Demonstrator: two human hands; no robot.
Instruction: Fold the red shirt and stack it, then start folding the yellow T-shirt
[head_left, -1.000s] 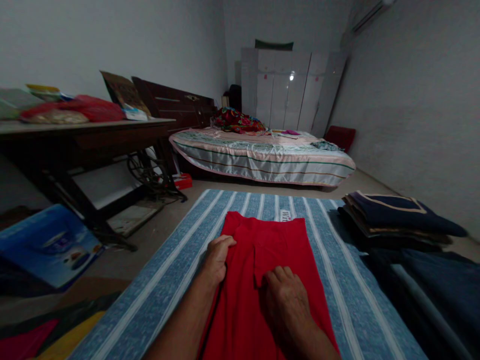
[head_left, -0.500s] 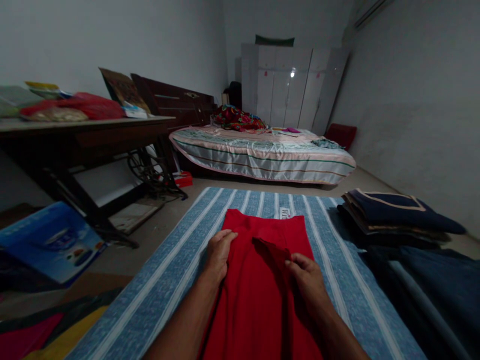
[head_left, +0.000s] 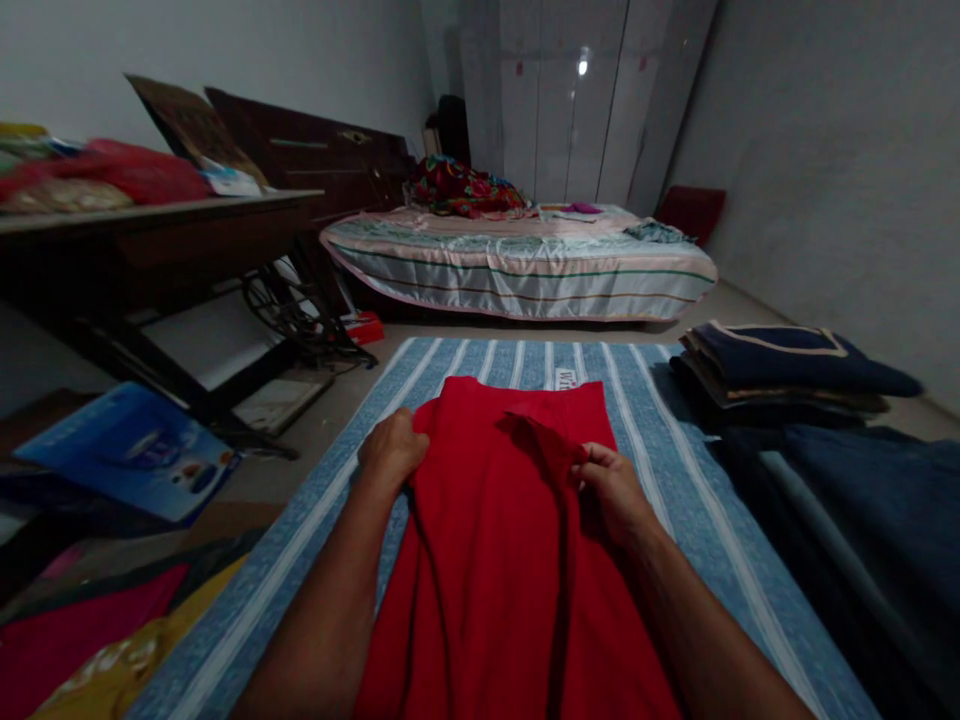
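A red cloth (head_left: 495, 520) lies spread lengthwise on a blue mat with white stripes (head_left: 675, 480) on the floor in front of me. My left hand (head_left: 391, 452) is closed on the cloth's left edge near its far end. My right hand (head_left: 613, 487) pinches a raised fold of the same cloth on its right side. Both forearms reach in from the bottom of the view.
A stack of folded dark cloths (head_left: 780, 365) sits to the right of the mat. A dark wooden table (head_left: 150, 240) with bags on it stands at left, a blue box (head_left: 135, 450) below it. A bed (head_left: 517, 265) lies behind, white wardrobes (head_left: 577, 100) beyond.
My left hand slid out to the cloth's left edge and closed on it. My right hand went from lying flat to pinching a lifted fold. The view tilted downward.
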